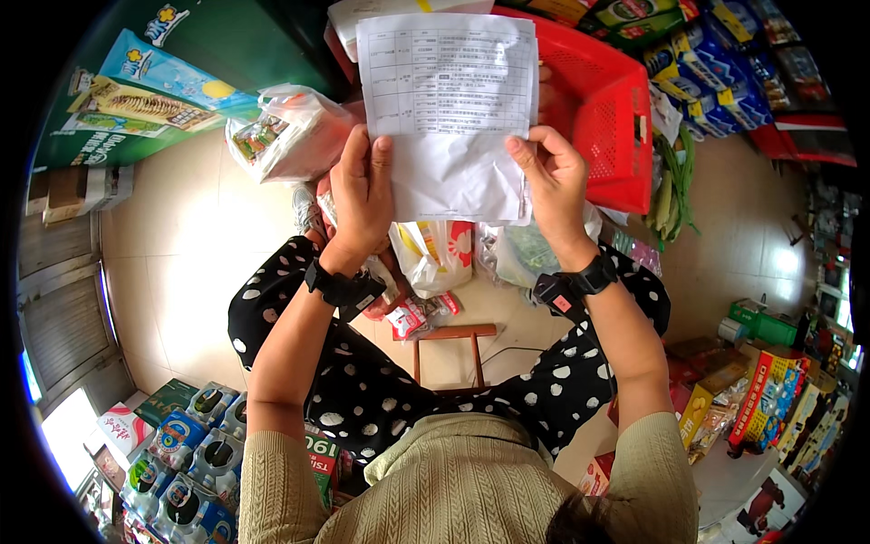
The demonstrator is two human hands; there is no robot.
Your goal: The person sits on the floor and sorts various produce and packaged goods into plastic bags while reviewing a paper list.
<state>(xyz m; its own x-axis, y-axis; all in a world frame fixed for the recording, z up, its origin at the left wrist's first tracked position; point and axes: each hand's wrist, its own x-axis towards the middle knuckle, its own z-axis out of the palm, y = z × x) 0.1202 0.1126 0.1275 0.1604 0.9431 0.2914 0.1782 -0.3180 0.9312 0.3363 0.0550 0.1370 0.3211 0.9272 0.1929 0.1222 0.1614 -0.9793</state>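
Both hands hold up creased white paper sheets [455,173], at least two together, with a printed table on the upper part. My left hand [361,187] grips the left edge, thumb on the front. On the right edge, the thumb of my right hand [556,183] presses the front the same way. Behind and below the paper are a white plastic bag with red and yellow print [435,262] and a clear bag of green produce [527,251]. Beyond the paper, a red plastic basket [615,115] is partly hidden, as are fingers at its near side whose owner cannot be told.
A filled white plastic bag [306,129] stands at the upper left, beside a large green carton [224,41]. Green vegetables [669,183] lie right of the basket. A wooden stool [445,333] is between the legs. Bottled drink packs [197,469] stand lower left, boxed goods [758,401] lower right.
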